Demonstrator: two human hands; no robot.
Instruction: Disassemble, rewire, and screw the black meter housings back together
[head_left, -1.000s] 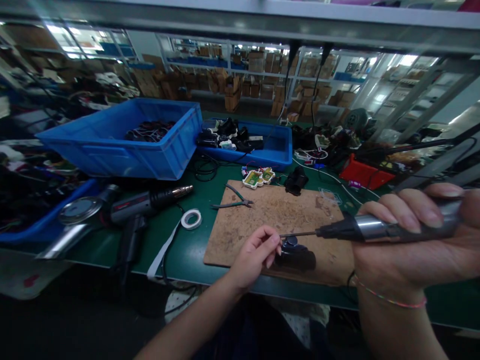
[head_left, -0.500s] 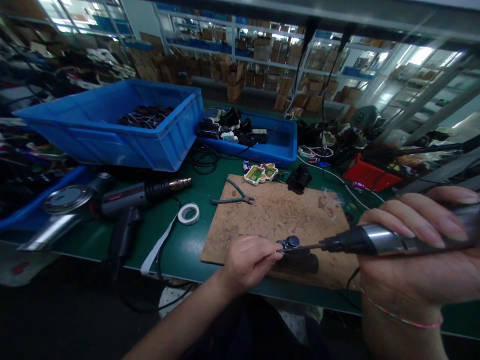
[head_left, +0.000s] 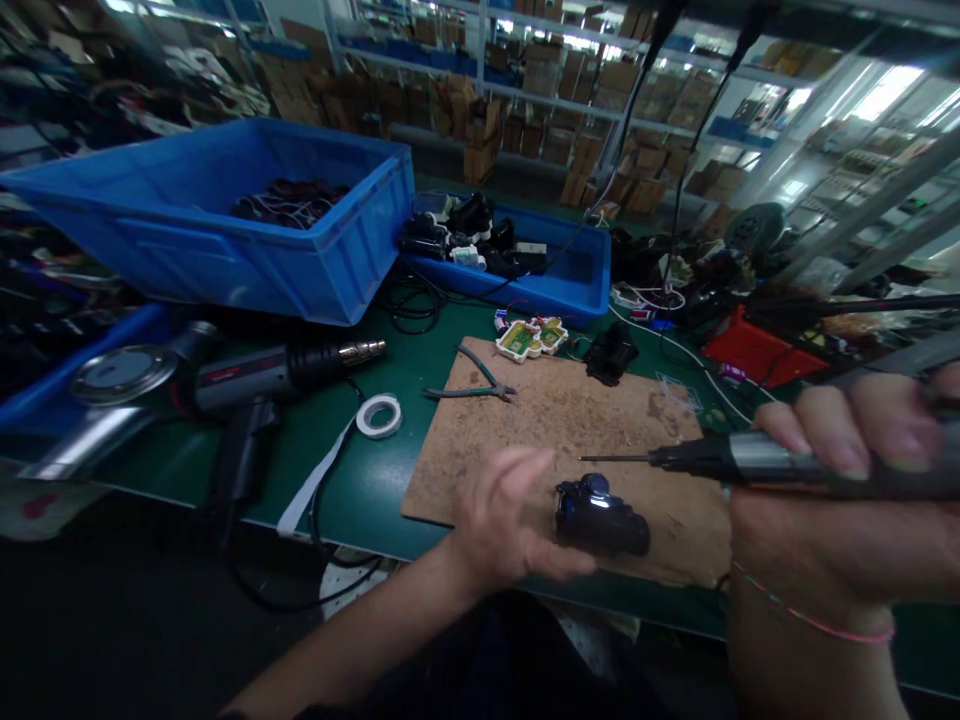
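My right hand (head_left: 847, 500) is wrapped round an electric screwdriver (head_left: 765, 462), whose thin bit points left above the board. Below the bit, a black plastic device (head_left: 602, 517) with a round knob on top lies on the brown board (head_left: 570, 415). Just left of that device is my left hand (head_left: 506, 515), slightly blurred, with thumb and fingers spread and nothing between them. Whether the thumb touches the device I cannot tell. Green-handled pliers (head_left: 484, 383) rest on the board's upper left part.
A heat gun (head_left: 262, 380) and a roll of white tape (head_left: 379, 416) lie at left. Behind stand a large blue bin (head_left: 247, 255) and a blue tray (head_left: 577, 275) of black parts. Green circuit boards in white housings (head_left: 529, 338) and a black part (head_left: 610, 352) are at the board's back edge.
My left hand has opened from a pinch at the screwdriver bit and moved off the device. The bit has lifted away, and the black device now shows more fully.
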